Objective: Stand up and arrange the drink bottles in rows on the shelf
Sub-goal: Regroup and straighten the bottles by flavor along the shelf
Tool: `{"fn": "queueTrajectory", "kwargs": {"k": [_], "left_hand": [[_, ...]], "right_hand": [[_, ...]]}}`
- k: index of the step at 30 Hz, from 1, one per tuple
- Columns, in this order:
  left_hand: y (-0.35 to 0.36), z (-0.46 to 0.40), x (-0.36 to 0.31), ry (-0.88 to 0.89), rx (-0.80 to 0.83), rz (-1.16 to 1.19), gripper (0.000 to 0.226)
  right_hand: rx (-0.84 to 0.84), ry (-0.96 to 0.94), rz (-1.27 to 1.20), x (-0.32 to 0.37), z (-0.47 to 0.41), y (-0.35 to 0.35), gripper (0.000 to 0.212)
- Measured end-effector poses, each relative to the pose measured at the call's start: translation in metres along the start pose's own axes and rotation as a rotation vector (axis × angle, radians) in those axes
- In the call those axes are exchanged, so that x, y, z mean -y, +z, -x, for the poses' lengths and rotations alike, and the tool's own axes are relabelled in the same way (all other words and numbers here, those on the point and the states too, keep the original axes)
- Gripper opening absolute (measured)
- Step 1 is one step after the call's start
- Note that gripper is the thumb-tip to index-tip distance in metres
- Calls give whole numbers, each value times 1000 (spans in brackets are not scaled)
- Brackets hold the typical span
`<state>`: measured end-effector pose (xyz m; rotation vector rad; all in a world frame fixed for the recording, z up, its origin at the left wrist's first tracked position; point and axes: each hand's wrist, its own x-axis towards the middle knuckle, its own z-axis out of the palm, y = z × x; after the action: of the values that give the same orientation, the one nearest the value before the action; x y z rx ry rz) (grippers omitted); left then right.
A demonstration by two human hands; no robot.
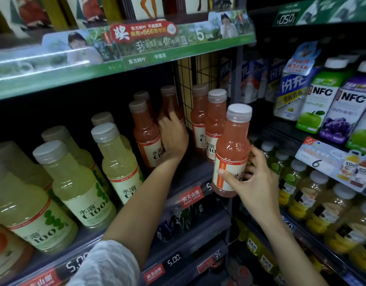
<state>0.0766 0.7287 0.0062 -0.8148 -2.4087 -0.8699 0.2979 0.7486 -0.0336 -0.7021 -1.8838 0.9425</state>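
mid-restock, on the pink rows. right hand (251, 178) clamped round the label of a pink bottle (232, 149), thumb across the front, fingers curled behind; bottle upright, held in the air just off the front edge of the shelf (196, 162), beside the right pink row (208, 120). left hand (172, 135) reaching deep into the gap between the left pink row (145, 131) and the right one, fingers spread and fairly straight against a rear pink bottle (169, 102) near the wire grid (190, 79); probably pushing or steadying it, though contact is hard to make out in the dim recess, and no grip shows. yellow bottles (116, 159) standing in their own rows to the left, well clear.

next move, as a guess: settle the rear bottle upright, pull the left hand out, then set the held bottle down at the front of a pink row, label facing out. calls for a level lowering so neighbours stay standing.
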Motion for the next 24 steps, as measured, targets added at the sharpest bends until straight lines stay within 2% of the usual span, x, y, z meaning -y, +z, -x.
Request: {"fn": "queueTrajectory", "kwargs": {"k": [5, 10, 14, 18, 21, 24], "left_hand": [[4, 12, -1, 48, -145, 9, 76], [-9, 30, -7, 28, -49, 140, 89], [-25, 47, 0, 97, -34, 278, 98], [-37, 53, 1, 86, -26, 443, 102], [-36, 45, -12, 21, -28, 391, 105], [-34, 33, -23, -18, -77, 178, 98]], "right_hand": [[20, 13, -17, 0, 0, -1, 81], [23, 33, -51, -1, 1, 2, 78], [24, 42, -65, 0, -1, 4, 76], [24, 32, -75, 3, -3, 3, 74], [20, 37, -76, 6, -3, 3, 74], [25, 46, -90, 7, -2, 2, 75]]}}
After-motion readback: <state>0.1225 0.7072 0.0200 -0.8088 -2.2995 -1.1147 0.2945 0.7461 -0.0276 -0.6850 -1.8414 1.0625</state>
